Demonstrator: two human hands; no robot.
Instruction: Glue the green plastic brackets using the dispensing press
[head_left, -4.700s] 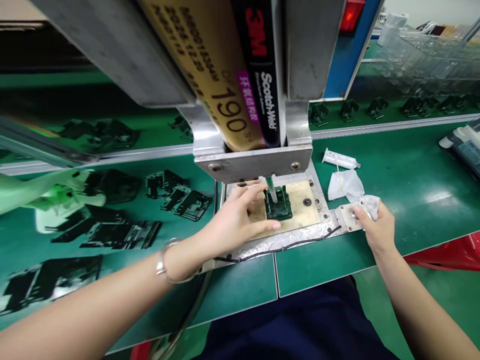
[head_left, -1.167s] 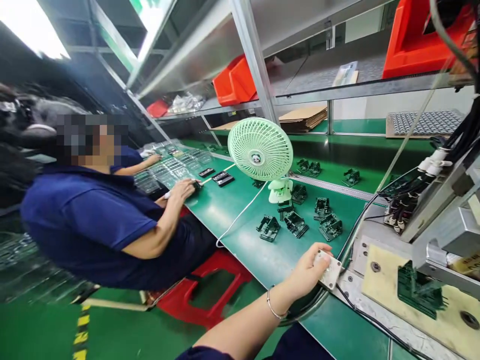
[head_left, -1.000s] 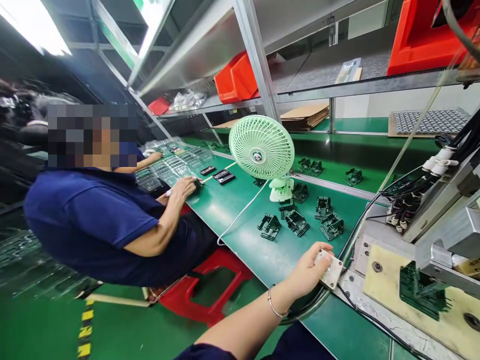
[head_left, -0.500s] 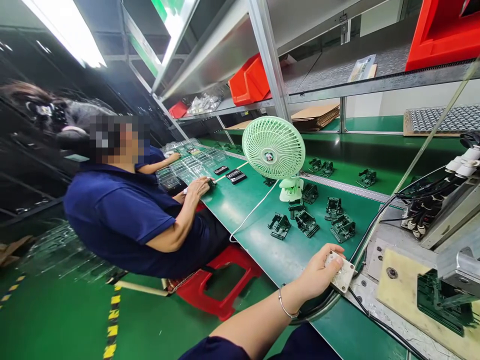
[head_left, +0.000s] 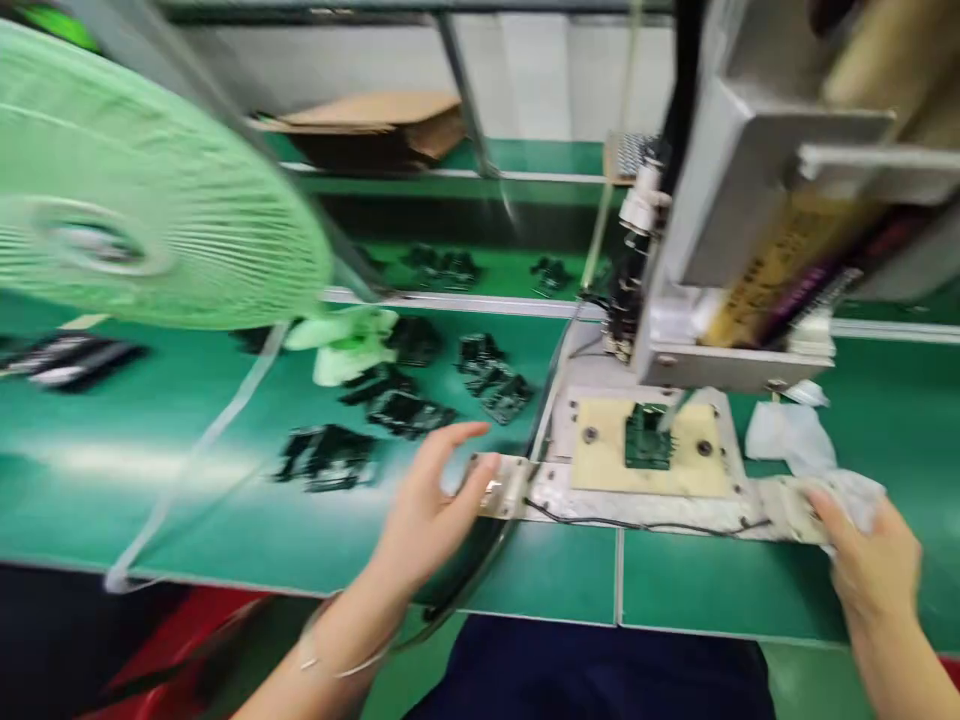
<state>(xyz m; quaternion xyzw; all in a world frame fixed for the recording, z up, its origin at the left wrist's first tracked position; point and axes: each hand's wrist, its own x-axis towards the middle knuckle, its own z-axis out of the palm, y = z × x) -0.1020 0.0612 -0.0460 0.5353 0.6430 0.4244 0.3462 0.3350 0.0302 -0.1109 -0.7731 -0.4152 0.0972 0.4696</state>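
Note:
My left hand (head_left: 431, 510) is at the left metal switch box (head_left: 510, 485), thumb at its edge, index finger lifted and apart. At the right switch box (head_left: 791, 508) is my right hand (head_left: 874, 555), its thumb on the box end. Crumpled white tissue (head_left: 855, 492) lies against that hand, and its other fingers are hidden and blurred. Between the hands, a green circuit board part (head_left: 646, 440) sits on a cream fixture plate (head_left: 600, 475) on the metal base, beneath the head of a bench machine (head_left: 731, 370).
Several dark green board assemblies (head_left: 409, 412) lie left of the machine. A green clip-on fan (head_left: 225, 230) and its white cable (head_left: 191, 465) stand further left. Cardboard sheets (head_left: 375, 110) are stacked behind. Black cables run along the base's front. Another white tissue (head_left: 787, 435) lies right.
The view has swung right and down, bringing the machine and my right hand into sight. My left hand has loosened from the switch box it gripped. The co-worker has left the view.

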